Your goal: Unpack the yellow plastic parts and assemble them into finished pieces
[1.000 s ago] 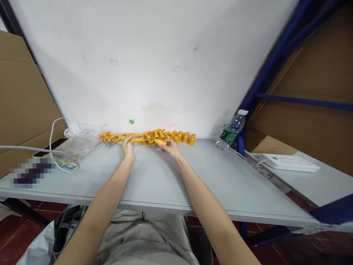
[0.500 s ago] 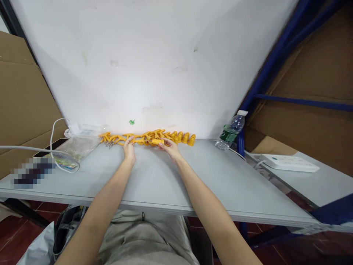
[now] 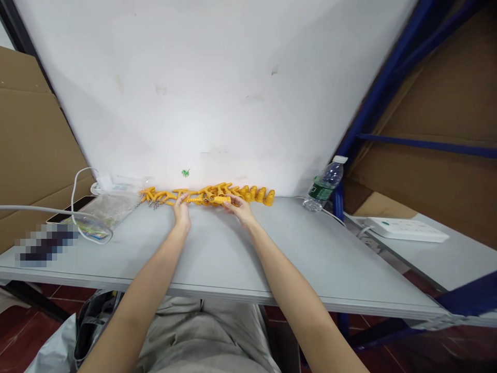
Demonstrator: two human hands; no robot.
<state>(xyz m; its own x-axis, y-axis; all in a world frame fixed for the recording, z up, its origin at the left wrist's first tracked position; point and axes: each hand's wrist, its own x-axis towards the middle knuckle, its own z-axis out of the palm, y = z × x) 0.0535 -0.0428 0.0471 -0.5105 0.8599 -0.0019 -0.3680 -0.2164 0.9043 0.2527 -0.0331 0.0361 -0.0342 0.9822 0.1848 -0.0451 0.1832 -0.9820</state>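
Observation:
My left hand [image 3: 181, 211] is closed around the handle end of a yellow T-handled threaded plug [image 3: 197, 200], its shaft pointing right. My right hand [image 3: 240, 211] grips a yellow cylindrical cap [image 3: 221, 200] lying sideways, its end facing the plug. A bit of metal chain shows between the two parts; I cannot tell whether they touch. Behind my hands, along the wall, lies a row of yellow T-handled pieces [image 3: 221, 186]. More of them with small metal chains [image 3: 154, 204] lie left of my left hand. Several yellow caps [image 3: 269, 197] stand upright to the right.
A clear plastic bottle [image 3: 325, 185] leans at the right of the grey table [image 3: 229, 259]. On the left are a clear plastic bag [image 3: 111, 210], a white cable [image 3: 73, 191] and a dark flat device [image 3: 66, 208]. A white power strip [image 3: 407, 229] lies beyond the right edge.
Both hands stay almost in place with the same yellow pieces. The plug's threaded shaft shows slightly more clearly, and the view has shifted a little.

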